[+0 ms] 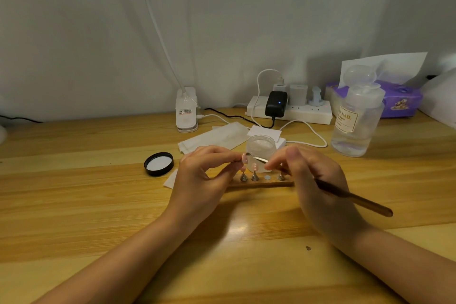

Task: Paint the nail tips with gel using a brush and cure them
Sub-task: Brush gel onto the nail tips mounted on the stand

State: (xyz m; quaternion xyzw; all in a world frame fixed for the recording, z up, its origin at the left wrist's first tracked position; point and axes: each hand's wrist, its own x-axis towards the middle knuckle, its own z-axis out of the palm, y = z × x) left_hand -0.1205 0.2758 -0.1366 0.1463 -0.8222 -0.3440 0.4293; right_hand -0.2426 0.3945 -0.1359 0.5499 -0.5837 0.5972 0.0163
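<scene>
Two hands work above a wooden table [98,205]. The left hand [204,175] pinches a pink nail tip [245,158] just above the wooden holder strip [261,183], where another pink tip [255,167] stands on a metal stand. The right hand [313,175] grips a brush [355,197], its tip touching the held nail. A clear jar [261,148] stands just behind; its black lid [159,163] lies to the left.
</scene>
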